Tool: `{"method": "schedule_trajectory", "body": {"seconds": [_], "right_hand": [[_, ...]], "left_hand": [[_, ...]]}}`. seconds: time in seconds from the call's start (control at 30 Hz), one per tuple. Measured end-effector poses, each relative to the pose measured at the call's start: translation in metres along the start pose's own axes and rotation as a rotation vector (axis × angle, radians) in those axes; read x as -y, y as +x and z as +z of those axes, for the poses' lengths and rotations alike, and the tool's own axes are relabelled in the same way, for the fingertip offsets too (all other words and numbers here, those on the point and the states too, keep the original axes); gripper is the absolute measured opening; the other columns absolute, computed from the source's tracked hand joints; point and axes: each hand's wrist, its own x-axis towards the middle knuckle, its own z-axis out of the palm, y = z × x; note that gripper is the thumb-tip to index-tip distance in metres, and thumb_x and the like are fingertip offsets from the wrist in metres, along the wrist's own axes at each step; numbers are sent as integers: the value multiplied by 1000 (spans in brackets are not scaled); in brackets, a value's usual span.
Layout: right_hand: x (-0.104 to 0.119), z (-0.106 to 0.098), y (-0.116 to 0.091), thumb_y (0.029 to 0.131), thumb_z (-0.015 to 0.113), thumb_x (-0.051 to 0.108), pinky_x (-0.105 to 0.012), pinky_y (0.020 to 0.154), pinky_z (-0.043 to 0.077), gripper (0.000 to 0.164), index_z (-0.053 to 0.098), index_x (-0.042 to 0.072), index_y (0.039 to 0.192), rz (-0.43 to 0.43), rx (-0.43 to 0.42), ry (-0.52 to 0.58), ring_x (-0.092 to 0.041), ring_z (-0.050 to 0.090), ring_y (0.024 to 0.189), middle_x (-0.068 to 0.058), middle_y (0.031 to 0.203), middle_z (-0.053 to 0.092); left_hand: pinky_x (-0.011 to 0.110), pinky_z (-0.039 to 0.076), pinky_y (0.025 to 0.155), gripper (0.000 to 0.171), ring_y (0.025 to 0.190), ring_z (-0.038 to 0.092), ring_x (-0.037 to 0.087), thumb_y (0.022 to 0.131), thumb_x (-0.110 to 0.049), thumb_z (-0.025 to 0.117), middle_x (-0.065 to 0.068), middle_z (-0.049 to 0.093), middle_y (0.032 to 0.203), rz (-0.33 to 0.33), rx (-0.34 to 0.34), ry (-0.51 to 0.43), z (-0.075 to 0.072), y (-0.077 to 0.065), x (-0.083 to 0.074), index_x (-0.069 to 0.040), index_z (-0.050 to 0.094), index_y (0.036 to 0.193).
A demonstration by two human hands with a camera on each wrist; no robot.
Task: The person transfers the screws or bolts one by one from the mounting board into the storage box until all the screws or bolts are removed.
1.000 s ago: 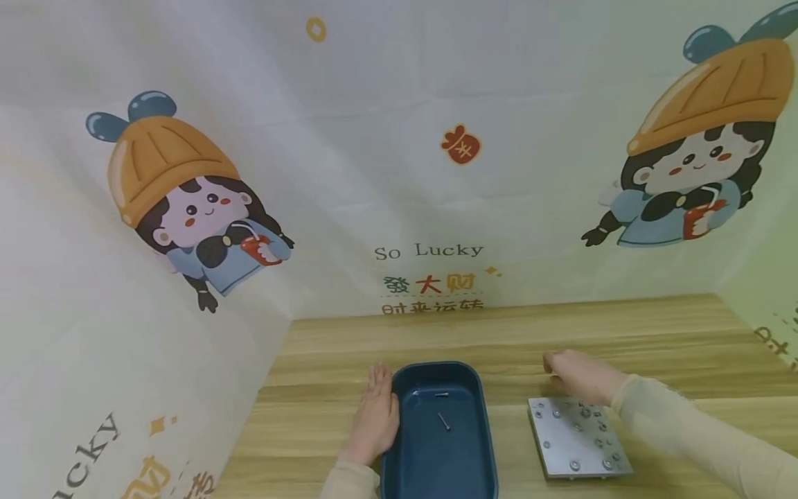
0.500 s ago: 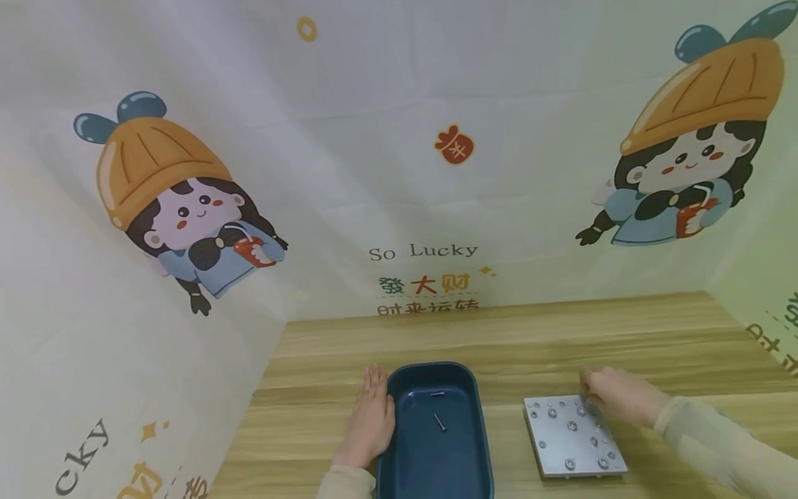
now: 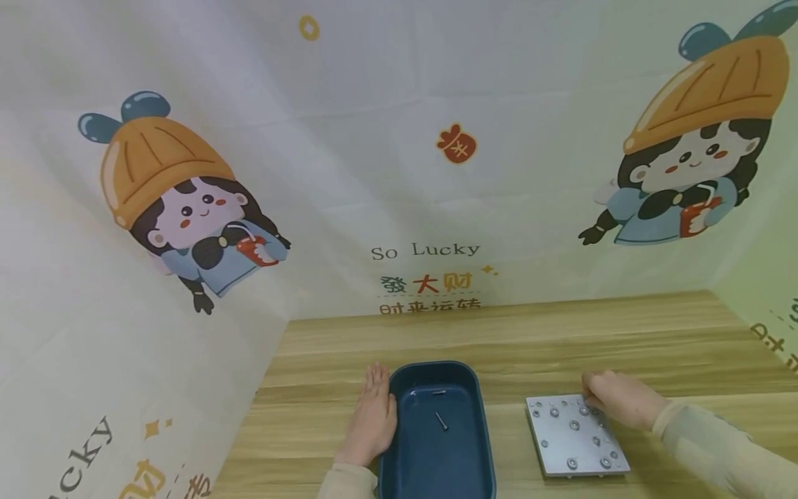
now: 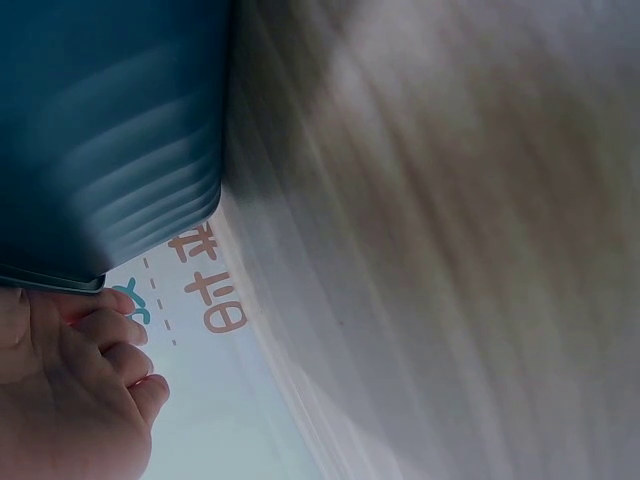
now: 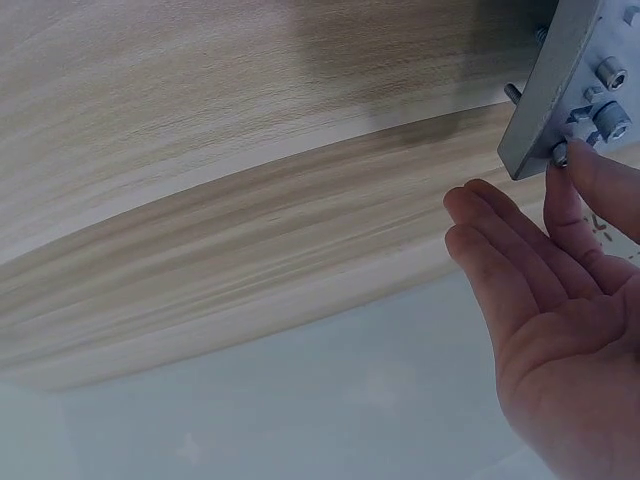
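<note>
My left hand [image 3: 372, 424] rests along the left side of a dark blue tray [image 3: 385, 478], its fingers straight against the wall. In the left wrist view those fingers [image 4: 125, 362] lie beside the tray's rim. Two loose screws lie inside the tray, one near the far end [image 3: 439, 392] and one lower down [image 3: 442, 421]. At the right, a silver metal plate [image 3: 557, 443] carries several bolts in its face. My right hand [image 3: 625, 400] is at the plate's far right corner, where thumb and index finger pinch the head of a small bolt [image 5: 561, 155]; the other fingers stay extended.
The wooden table [image 3: 324, 339] ends at a white printed curtain [image 3: 349, 194] behind and on both sides. Bolt ends [image 5: 513, 93] stick out under the plate, which stands a little right of the tray.
My right hand has moved rightward and toward me, from beyond the plate to its far right corner, and holds there. The left hand and tray have stayed put.
</note>
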Motion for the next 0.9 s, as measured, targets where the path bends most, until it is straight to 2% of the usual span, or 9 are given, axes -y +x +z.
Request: {"method": "schedule_trajectory", "body": {"seconds": [0.33,0.47,0.7,0.9], "right_hand": [[-1,-14,5,88,63,-1,-21,52,50,11,56,5,81,-72,20,37,-6,52,59,2,69,57],[3,-25,10,89,58,-5,-21,50,48,10,54,3,83,-48,43,75,-6,48,57,2,67,52],[13,-44,29,94,55,-1,-26,58,51,7,53,2,88,-113,-53,43,-7,50,64,0,74,56],[38,-57,53,96,57,5,-26,59,50,7,54,5,90,-130,-53,38,-9,54,66,0,77,60]], "left_hand": [[57,21,120,50,148,16,47,103,-8,38,33,21,157,7,-12,5,1,-1,1,16,31,146],[58,21,120,50,148,15,47,103,-8,38,32,20,158,8,-8,-11,0,-2,0,16,31,146],[58,21,120,50,148,16,48,103,-8,39,32,20,158,1,-13,-10,-1,-2,-1,15,31,146],[58,22,119,50,147,17,48,102,-7,39,33,22,157,7,-22,1,-1,-2,-1,16,32,145]]}}
